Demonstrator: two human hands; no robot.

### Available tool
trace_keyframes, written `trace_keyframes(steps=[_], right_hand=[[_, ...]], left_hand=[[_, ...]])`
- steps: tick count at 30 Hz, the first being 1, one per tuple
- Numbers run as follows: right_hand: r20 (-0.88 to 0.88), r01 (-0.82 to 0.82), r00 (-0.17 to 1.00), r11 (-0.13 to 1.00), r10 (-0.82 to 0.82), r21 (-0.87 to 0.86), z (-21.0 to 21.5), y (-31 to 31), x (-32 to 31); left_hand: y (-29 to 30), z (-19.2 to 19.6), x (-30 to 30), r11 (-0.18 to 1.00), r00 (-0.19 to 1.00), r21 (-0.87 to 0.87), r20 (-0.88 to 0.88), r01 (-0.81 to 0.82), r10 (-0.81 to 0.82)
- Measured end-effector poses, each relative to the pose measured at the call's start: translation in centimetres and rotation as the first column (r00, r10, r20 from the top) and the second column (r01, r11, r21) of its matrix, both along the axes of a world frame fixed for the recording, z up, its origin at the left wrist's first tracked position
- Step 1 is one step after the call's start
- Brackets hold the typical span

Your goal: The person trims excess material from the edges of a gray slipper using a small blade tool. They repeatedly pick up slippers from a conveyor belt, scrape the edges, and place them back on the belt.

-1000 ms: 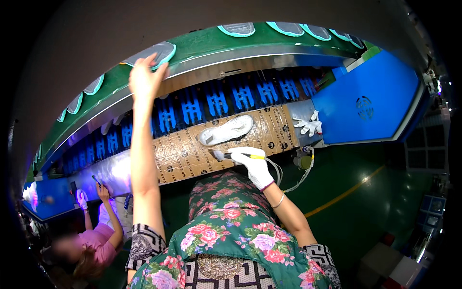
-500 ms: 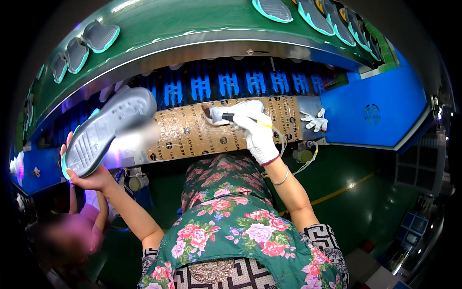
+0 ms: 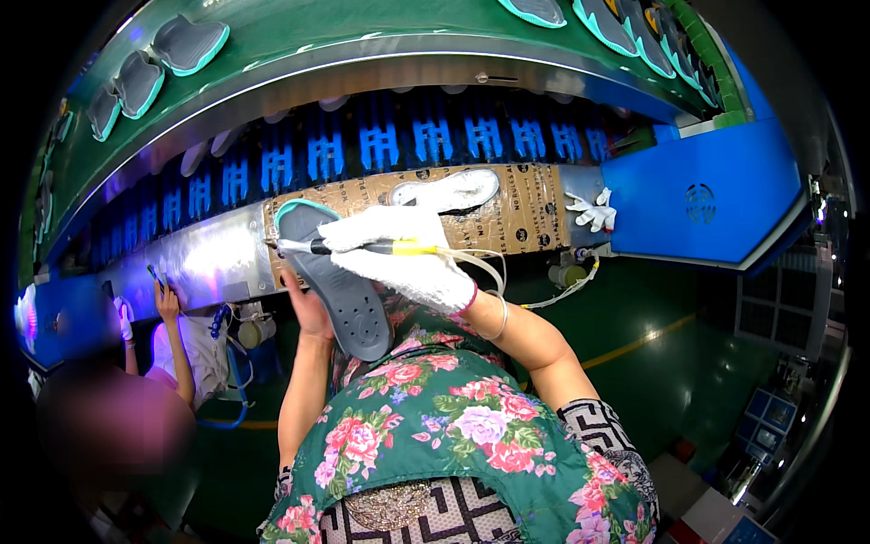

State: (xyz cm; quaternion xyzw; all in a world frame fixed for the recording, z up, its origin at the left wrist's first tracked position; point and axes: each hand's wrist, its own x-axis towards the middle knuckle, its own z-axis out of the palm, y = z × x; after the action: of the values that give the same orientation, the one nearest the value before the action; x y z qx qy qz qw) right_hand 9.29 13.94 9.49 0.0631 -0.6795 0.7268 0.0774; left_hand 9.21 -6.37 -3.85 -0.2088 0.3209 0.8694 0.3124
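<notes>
My left hand [image 3: 310, 310], bare, grips a grey shoe sole [image 3: 352, 304] with a teal rim from its left side. The sole slants in front of my apron, its holed end toward me. My right hand [image 3: 408, 267], in a white knitted glove, is closed around a black and yellow brush [image 3: 413, 247] with thin clear tubing at its back end. The brush's tip lies at the left edge of the sole's far part. Beyond my glove, a whitish sole-shaped piece [image 3: 444, 190] rests on the printed cardboard [image 3: 535, 213].
A row of blue brackets [image 3: 379, 145] runs behind the bench. Grey soles [image 3: 190, 45] ride on the green belt [image 3: 362, 23]. An empty white glove [image 3: 594, 210] lies by the blue machine housing [image 3: 707, 204]. At left, another person's hand [image 3: 166, 299] holds a slim tool.
My left hand has brought the sole from the left in front of me. My right hand has carried the brush from the whitish piece leftward to the sole.
</notes>
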Motion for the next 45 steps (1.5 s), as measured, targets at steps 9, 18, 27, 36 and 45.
trace_keyframes(steps=[9, 18, 27, 36, 45], right_hand=[[-0.242, 0.178, 0.967, 0.902, -0.086, 0.394, 2.5, -0.3, -1.7], [-0.464, 0.321, 0.886, 0.711, 0.009, 0.626, 2.4, -1.9, -4.1], [-0.324, 0.199, 0.945, 0.866, -0.047, 0.458, 1.9, -1.9, -3.6], [-0.298, -0.025, 0.935, 0.874, 0.192, 0.484, 1.9, -2.4, -3.1], [-0.269, -0.064, 0.941, 0.888, 0.205, 0.454, 1.9, -3.2, -2.6]], left_hand=[[2.5, 5.5, -3.2, 0.686, 0.914, 0.668, -0.405, 0.286, 0.012], [5.0, 7.1, -2.4, 0.998, 0.950, 0.048, -0.313, 0.029, -0.013], [3.1, 5.6, -2.5, 0.993, 0.932, 0.092, -0.360, 0.079, -0.041], [0.8, 2.4, -3.2, 0.836, 0.961, 0.542, -0.267, 0.084, 0.076], [0.3, 5.4, -4.1, 0.999, 0.923, 0.016, -0.384, -0.031, 0.035]])
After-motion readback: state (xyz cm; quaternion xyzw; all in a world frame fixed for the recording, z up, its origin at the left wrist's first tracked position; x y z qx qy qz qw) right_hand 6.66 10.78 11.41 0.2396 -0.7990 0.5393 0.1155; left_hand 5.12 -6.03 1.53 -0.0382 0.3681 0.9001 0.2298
